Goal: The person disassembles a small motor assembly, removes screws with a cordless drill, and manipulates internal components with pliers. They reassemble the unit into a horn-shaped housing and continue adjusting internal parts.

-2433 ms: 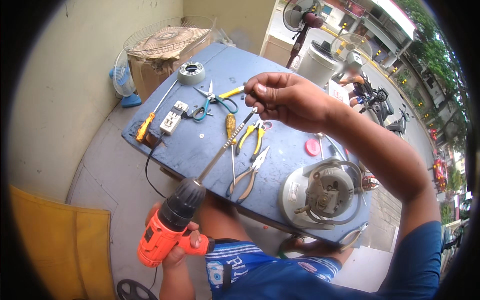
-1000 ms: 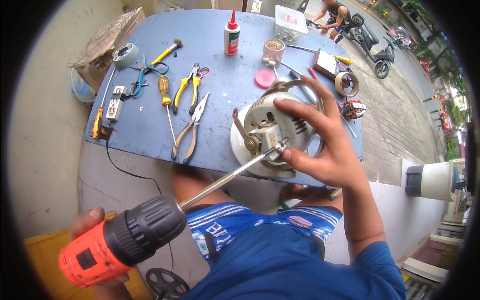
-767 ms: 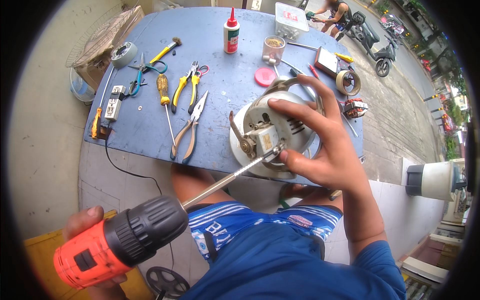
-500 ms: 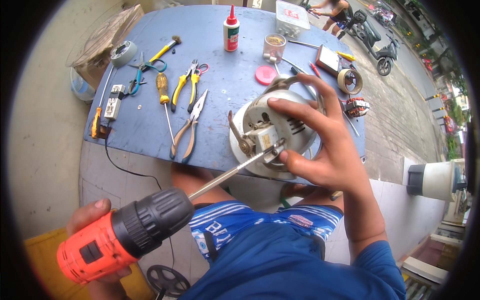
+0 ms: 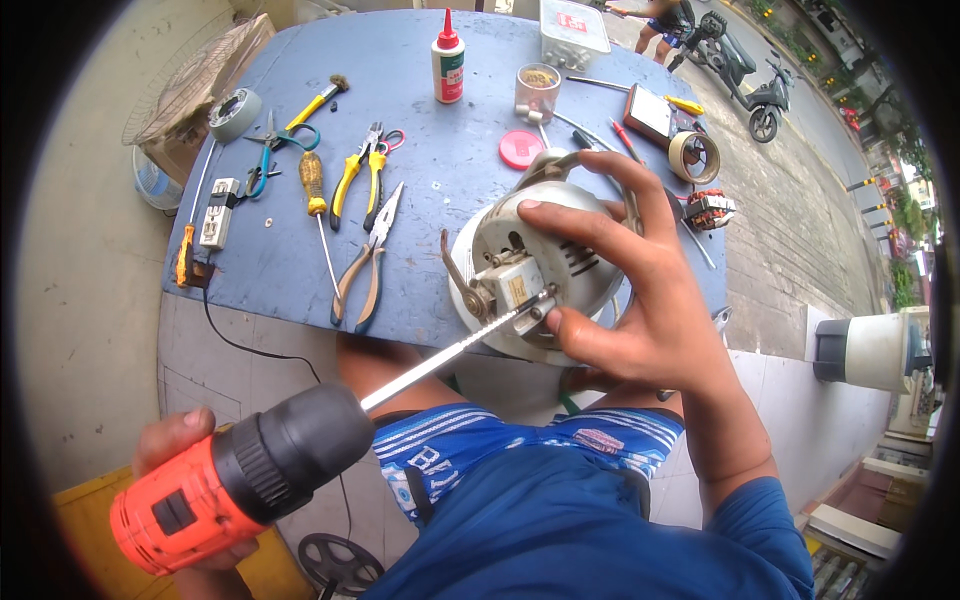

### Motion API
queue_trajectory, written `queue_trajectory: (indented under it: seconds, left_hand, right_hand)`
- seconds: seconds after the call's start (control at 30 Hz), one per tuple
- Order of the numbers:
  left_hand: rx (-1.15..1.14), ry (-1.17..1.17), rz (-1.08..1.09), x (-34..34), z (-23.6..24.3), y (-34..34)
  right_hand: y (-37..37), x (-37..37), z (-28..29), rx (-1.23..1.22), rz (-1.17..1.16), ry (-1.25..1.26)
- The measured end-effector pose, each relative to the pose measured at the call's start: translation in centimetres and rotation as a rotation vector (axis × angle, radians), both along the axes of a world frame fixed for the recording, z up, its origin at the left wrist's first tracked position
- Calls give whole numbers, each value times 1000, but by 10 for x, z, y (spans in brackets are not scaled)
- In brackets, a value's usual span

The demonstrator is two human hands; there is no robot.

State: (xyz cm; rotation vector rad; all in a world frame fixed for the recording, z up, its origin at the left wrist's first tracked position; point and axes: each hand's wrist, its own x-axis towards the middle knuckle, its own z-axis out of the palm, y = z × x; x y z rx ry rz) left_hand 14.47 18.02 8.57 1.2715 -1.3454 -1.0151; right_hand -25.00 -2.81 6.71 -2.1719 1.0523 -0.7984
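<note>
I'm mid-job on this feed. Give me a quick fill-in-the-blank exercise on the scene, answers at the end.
1. The left hand grips an orange and black ____.
2. The right hand spreads over the pale fan housing, and its digit nearest the tip of the long bit is the ____.
3. In the picture, the scissors lie to the ____ of the white bottle.
4. The bottle's pointed cap is ____.

Missing words: drill; thumb; left; red.
</note>
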Motion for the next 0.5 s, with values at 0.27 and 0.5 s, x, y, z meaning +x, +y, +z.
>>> queue_trajectory:
  seconds: [0.27, 0.5]
  left_hand:
    - [413, 513, 583, -16, 17, 4]
    - [-291, -888, 372, -11, -4, 8]
  right_hand:
    - [1, 3, 2, 13, -9, 6]
    - [3, 3, 2, -28, -29, 29]
